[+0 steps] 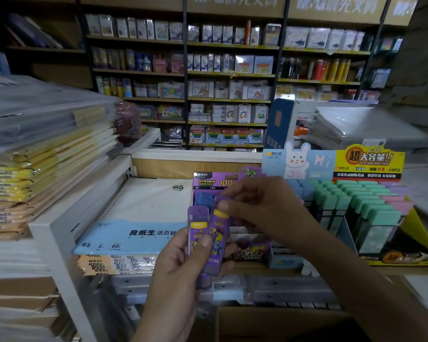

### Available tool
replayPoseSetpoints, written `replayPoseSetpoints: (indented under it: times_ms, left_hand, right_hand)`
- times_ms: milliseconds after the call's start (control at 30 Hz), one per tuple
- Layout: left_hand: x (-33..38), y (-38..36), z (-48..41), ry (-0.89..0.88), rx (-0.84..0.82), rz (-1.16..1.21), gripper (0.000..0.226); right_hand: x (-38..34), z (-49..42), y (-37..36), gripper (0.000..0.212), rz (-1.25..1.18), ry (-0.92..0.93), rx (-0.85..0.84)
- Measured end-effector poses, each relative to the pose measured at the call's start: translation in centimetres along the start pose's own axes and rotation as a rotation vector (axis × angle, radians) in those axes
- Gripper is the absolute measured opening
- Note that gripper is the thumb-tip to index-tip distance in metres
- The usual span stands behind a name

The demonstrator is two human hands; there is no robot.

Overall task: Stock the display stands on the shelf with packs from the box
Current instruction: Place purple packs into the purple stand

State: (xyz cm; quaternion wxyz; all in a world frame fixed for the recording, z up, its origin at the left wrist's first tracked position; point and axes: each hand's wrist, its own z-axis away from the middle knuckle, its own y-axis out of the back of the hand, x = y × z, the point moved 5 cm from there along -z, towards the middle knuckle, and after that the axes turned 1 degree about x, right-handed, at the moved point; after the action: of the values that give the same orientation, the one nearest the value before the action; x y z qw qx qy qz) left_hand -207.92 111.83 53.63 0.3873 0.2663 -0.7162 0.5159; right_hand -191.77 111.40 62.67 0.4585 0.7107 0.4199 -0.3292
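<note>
Stationery-shop wall shelving (230, 75) fills the top of the frame, packed w/ blurred goods. Lower centre, the left hand (178, 262) grips 2 purple packs (195, 233) upright and side by side, thumb across their fronts, fingers curled behind. The right hand (260, 206), reaching in from lower right, pinches the top of the pack nearer frame right btwn thumb and fingers. Just behind the packs at centre sits a purple display stand (218, 181) w/ a row of blue-capped packs in it. Right of it are a bunny-header stand (299, 164) and a yellow-header stand (371, 164), both holding pastel packs. Left of centre lies a B5 paper pad (143, 218); at far left, a notebook stack (35, 169). At bottom centre is a brown shape, prob. the box (269, 324), too dark to be sure.
</note>
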Motion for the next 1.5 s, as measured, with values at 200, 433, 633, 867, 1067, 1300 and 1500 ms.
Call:
replayPoseSetpoints:
  times_ms: [200,433,633,867,1067,1300,1500]
  left_hand:
    - [0.7,1.8,-0.6,-0.051,0.071,-0.013,0.024]
    - [1.6,2.7,-0.7,-0.139,0.129,-0.186,0.027]
    - [1.7,3.1,-0.9,-0.185,0.121,-0.248,0.024]
    - [1.9,3.0,-1.1,-0.230,0.098,-0.288,0.017]
    - [1.6,3.3,-1.6,-0.230,0.089,-0.301,0.016]
    - [1.4,3.3,-1.8,-0.226,0.071,-0.312,0.018]
    - [1.9,2.9,-1.7,-0.249,0.073,-0.307,0.020]
  right_hand:
    - [-1.8,-1.0,4.0,0.013,-0.052,0.163,0.205]
    - [-1.8,-2.1,4.0,0.009,0.172,0.240,0.221]
    - [-0.4,-3.1,2.5,0.012,0.345,0.237,0.185]
    - [0.1,-3.6,1.2,0.015,0.552,0.286,0.147]
    - [-0.1,-3.9,0.9,0.015,0.589,0.328,0.188]
    - [0.9,-3.5,-0.8,0.014,0.804,0.374,0.098]
    - [1.0,-3.0,-1.1,0.020,0.924,0.424,0.104]
